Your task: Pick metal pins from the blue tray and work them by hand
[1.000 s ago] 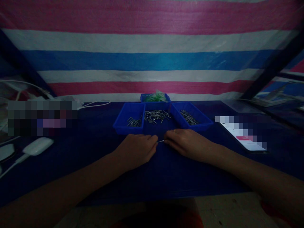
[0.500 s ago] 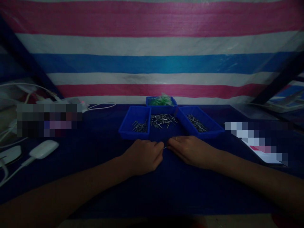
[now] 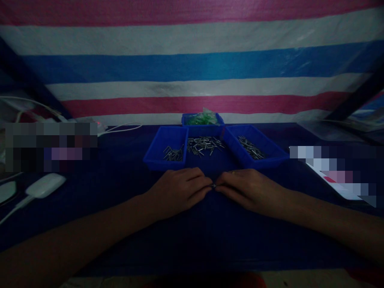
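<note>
Between the fingertips of both hands is a small metal piece (image 3: 213, 185), mostly covered by them. My left hand (image 3: 183, 188) pinches it from the left, and my right hand (image 3: 250, 190), with a ring on one finger, pinches it from the right. Just beyond the hands lies a pile of thin metal pins (image 3: 204, 145) on the dark blue table (image 3: 210, 236). The left blue tray (image 3: 151, 149) holds bent metal pieces (image 3: 173, 154); the right blue tray (image 3: 271, 154) holds more metal pins (image 3: 251, 148).
A small blue bin (image 3: 184, 120) with green items in clear plastic (image 3: 204, 117) stands behind the pile. A white charger (image 3: 46, 185) and cables lie at the left. A flat white-edged object (image 3: 336, 188) lies at the right. A striped sheet (image 3: 192, 64) hangs behind.
The fingertips of both hands have come closer together around the metal piece. The view has tilted slightly down, so the trays and bin appear higher.
</note>
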`<move>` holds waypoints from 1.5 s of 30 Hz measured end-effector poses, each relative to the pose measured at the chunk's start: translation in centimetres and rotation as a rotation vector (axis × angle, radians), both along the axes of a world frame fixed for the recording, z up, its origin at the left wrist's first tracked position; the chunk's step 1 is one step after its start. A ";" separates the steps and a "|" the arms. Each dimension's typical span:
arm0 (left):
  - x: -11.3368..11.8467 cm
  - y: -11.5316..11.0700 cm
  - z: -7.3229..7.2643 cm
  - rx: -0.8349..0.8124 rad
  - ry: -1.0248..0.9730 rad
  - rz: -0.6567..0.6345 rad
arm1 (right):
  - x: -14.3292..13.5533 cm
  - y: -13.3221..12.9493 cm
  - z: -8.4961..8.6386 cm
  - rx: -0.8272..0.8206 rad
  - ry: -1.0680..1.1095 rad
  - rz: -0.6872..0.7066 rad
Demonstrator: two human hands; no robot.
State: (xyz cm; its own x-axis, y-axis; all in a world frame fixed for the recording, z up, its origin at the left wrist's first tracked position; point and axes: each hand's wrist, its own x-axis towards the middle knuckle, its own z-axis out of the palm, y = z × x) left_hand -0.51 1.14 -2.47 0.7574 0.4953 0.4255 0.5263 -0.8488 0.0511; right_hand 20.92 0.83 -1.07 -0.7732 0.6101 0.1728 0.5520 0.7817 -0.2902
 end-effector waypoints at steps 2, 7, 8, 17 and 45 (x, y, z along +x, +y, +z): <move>0.0 0.0 -0.1 0.022 -0.018 -0.032 | -0.1 -0.2 0.1 -0.120 0.043 -0.013; -0.1 0.2 -0.4 0.014 -0.042 -0.102 | -0.5 -0.2 0.1 -0.240 0.084 -0.032; -0.1 0.3 -0.4 0.004 -0.041 -0.109 | -0.5 -0.1 0.1 -0.252 0.088 -0.035; 0.0 -0.3 0.3 0.010 -0.020 -0.206 | -0.2 0.1 -0.1 -0.170 0.040 0.010; 0.1 -0.3 0.6 0.012 0.203 0.061 | 0.2 0.3 0.1 0.085 -0.118 0.048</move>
State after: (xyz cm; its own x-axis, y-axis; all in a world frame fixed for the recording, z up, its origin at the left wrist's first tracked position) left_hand -0.38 0.80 -1.85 0.7968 0.5386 0.2738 0.5752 -0.8149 -0.0711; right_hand 21.07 1.13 -0.99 -0.8191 0.5591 0.1282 0.5398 0.8270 -0.1571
